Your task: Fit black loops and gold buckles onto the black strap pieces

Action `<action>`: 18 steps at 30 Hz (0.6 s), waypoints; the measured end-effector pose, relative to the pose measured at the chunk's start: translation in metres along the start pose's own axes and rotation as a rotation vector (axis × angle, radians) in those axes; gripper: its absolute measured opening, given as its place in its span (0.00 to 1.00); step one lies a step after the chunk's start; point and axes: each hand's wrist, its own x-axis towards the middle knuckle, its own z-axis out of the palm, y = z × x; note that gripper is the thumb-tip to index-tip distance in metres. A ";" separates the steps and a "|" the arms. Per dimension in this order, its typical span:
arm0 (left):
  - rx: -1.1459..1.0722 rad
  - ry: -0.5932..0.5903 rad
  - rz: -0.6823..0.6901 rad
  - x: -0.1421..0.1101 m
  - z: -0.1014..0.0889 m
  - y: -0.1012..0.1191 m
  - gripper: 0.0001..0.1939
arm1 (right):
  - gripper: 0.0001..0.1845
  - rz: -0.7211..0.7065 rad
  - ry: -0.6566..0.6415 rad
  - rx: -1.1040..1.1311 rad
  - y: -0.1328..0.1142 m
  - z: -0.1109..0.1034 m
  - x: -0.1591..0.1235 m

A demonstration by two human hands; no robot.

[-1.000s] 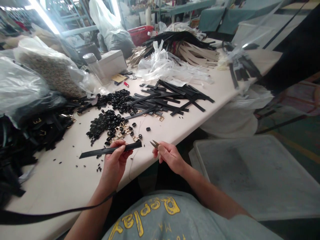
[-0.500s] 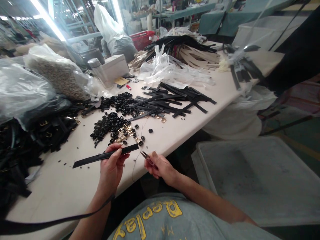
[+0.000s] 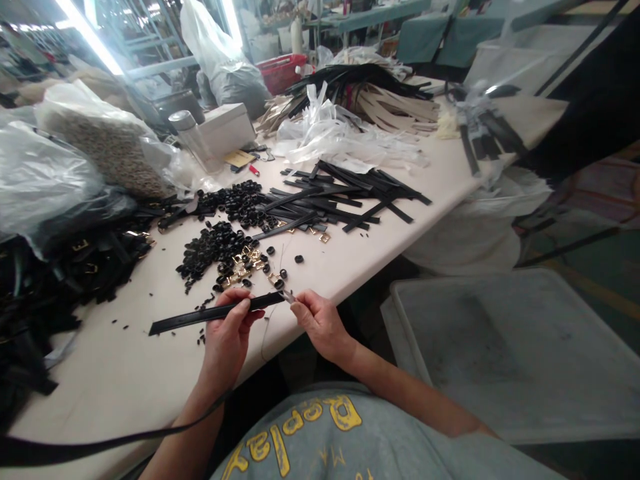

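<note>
A black strap is pinched between the thumb and fingers of my left hand, above the near part of the table. My right hand is closed on small pointed snips, most of them hidden by the fingers. The snips' tips are at the strap's right end; whether the blades are closed on it I cannot tell. Just beyond my hands are gold buckles and a heap of small black loops. A loose pile of black straps lies farther back.
Black buckled straps and filled plastic bags crowd the left side. A clear bottle, a white box and crumpled plastic stand behind. Below the table's right edge is a large pale bin.
My right hand has brought the snips up and left to the strap's end. The strap has shifted slightly right in my left hand's grip. The view has tilted a little.
</note>
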 end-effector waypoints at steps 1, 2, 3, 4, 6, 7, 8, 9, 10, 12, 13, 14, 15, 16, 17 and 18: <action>-0.009 -0.001 -0.009 0.000 0.000 0.000 0.10 | 0.19 -0.027 0.025 -0.065 0.000 -0.001 0.001; -0.019 0.001 -0.021 0.000 0.001 -0.001 0.10 | 0.18 -0.047 0.048 -0.119 0.000 -0.001 0.001; -0.027 0.001 -0.036 0.000 0.001 -0.001 0.11 | 0.17 -0.066 0.066 -0.165 0.000 -0.001 0.002; -0.034 0.002 -0.050 0.000 0.002 -0.001 0.11 | 0.16 -0.081 0.078 -0.201 0.001 -0.001 0.002; -0.047 0.004 -0.076 0.001 0.003 -0.002 0.11 | 0.16 -0.102 0.087 -0.249 0.003 -0.002 0.002; -0.055 0.005 -0.088 0.001 0.003 -0.002 0.12 | 0.16 -0.109 0.087 -0.260 0.003 -0.002 0.002; -0.063 0.005 -0.101 0.001 0.003 -0.003 0.12 | 0.16 -0.114 0.087 -0.266 0.004 -0.003 0.002; -0.072 0.005 -0.113 0.001 0.003 -0.003 0.12 | 0.16 -0.117 0.090 -0.268 0.005 -0.003 0.002; -0.079 0.005 -0.125 0.001 0.003 -0.004 0.12 | 0.17 -0.119 0.092 -0.268 0.005 -0.003 0.002; -0.092 0.004 -0.147 0.002 0.004 -0.004 0.12 | 0.17 -0.120 0.097 -0.264 0.006 -0.003 0.003; -0.100 0.005 -0.158 0.002 0.005 -0.004 0.12 | 0.18 -0.120 0.100 -0.261 0.006 -0.003 0.004; -0.110 0.008 -0.169 0.002 0.005 -0.004 0.12 | 0.18 -0.120 0.100 -0.258 0.006 -0.003 0.004; -0.123 0.013 -0.182 0.002 0.006 -0.004 0.13 | 0.18 -0.120 0.099 -0.254 0.006 -0.003 0.005; -0.139 0.018 -0.194 0.003 0.006 -0.004 0.13 | 0.18 -0.118 0.096 -0.248 0.006 -0.003 0.005; -0.156 0.024 -0.205 0.003 0.006 -0.004 0.13 | 0.18 -0.117 0.093 -0.242 0.007 -0.003 0.005; -0.174 0.029 -0.216 0.003 0.007 -0.004 0.12 | 0.18 -0.117 0.088 -0.237 0.007 -0.003 0.006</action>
